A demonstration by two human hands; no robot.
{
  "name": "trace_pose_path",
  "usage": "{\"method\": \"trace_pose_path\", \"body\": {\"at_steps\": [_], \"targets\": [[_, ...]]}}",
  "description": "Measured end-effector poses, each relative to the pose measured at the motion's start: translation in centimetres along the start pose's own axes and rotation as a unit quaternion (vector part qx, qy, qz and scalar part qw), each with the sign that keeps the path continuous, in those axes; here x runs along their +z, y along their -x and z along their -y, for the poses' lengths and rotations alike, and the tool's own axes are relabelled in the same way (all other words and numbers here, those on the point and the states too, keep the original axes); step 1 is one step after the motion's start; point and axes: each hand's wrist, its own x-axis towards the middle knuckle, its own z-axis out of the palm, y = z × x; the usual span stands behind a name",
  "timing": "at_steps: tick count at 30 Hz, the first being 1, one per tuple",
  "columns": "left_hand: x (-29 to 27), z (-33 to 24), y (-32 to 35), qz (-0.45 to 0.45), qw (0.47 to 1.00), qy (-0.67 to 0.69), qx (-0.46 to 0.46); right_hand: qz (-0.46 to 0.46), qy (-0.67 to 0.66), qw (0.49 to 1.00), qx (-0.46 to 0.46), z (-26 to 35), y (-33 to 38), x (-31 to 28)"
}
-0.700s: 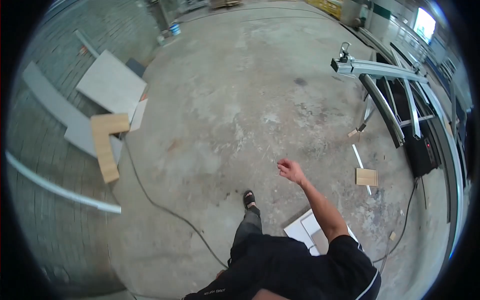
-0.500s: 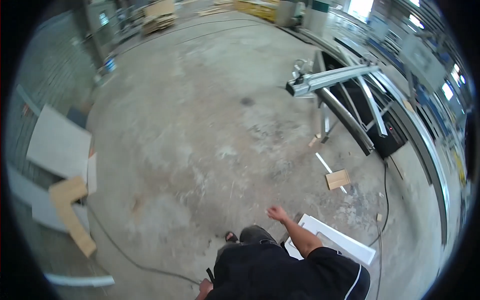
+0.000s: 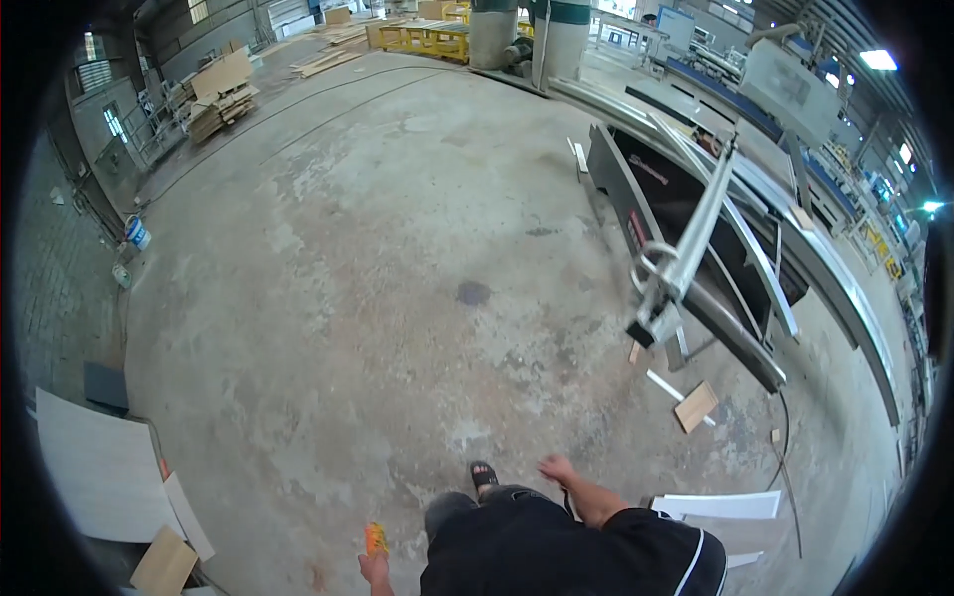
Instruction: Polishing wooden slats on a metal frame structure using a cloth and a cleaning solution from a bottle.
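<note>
My left hand (image 3: pixel 374 566) is low in the head view, beside my left leg. Its fingers are closed around a small orange and yellow object (image 3: pixel 376 538), whose kind is too small to make out. In front of my body, on the right, is my right hand (image 3: pixel 558 468), with loosely bent fingers and nothing visible in it. It hangs over the concrete floor (image 3: pixel 397 298) and touches nothing. One sandalled foot (image 3: pixel 483 474) shows ahead of my dark shirt.
A sliding table saw (image 3: pixel 636 199) with a long metal fence (image 3: pixel 696 228) stands on the right. Near it lie a wooden board piece (image 3: pixel 696 407), a cable (image 3: pixel 787 437) and white panels (image 3: pixel 720 506). Boards (image 3: pixel 94 467) lean at left; stacked wood (image 3: pixel 221 104) is farther back.
My view has swung and moved forward; the saw's fence now appears nearer and lower. The left hand has come further into view, showing the orange and yellow object. White panels have slipped rearward.
</note>
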Motion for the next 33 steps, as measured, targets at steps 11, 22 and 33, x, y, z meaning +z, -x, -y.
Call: {"method": "trace_pose_path", "body": {"at_steps": [11, 22, 33], "targets": [[3.1, -31.0, -31.8, 0.277, 0.958, -0.069, 0.039, -0.064, -0.069, 0.907, -0.411, 69.7, -26.1, -3.5], [0.1, -70.2, -64.2, 0.301, 0.943, 0.096, 0.105, -0.034, -0.004, 0.971, 0.236, 56.6, -45.3, -4.1], [1.4, -110.2, -88.1, 0.26, 0.941, 0.094, 0.197, -0.22, -0.078, 0.927, -0.293, 130.1, -83.8, -13.2]]}}
